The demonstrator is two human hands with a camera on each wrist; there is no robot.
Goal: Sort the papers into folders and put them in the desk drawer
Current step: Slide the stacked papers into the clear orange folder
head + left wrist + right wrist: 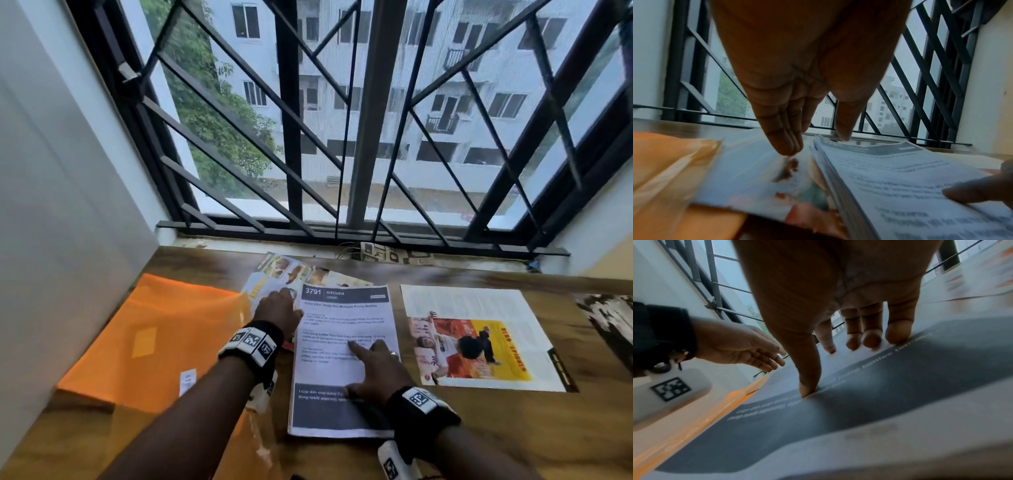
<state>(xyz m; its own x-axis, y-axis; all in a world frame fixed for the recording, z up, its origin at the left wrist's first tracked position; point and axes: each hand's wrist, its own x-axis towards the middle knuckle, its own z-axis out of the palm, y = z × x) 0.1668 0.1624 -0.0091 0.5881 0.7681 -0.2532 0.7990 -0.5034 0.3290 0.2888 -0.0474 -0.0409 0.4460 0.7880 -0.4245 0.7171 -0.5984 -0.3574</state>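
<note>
Pressing down on a stack of printed sheets (344, 356) at the middle of the wooden bench (513, 428), the right hand (375, 371) lies flat with fingers spread: thumb tip on the dark band near the stack's lower edge, index and the other fingertips (898, 334) on the text block above it. That grip is apart, nothing curled round the paper. Top sheet reads "3791 KITCHEN" in a dark header.

Left hand (279, 310) sits just left of the stack's upper corner. Its fingers run straight and close together, tips down on a glossy colour leaflet (274, 274) that pokes out from under the stack toward the window. Grip apart here too; thumb (846, 121) points down near the stack's top-left corner, whether touching it I cannot tell.

Orange folder (150, 339) lies flat at the left of the bench, beside the wall, its right edge running under the leaflet and the stack. A small white label shows near its lower edge.

To the right of the stack, apart from it, a single magazine page (476, 339) with a red-and-yellow picture lies flat. Further right, a dark patterned item is cut off by the frame edge.

Barred window (342, 120) behind the bench; apartment block and tree outside.

Both wrists carry black bands with tag markers.
</note>
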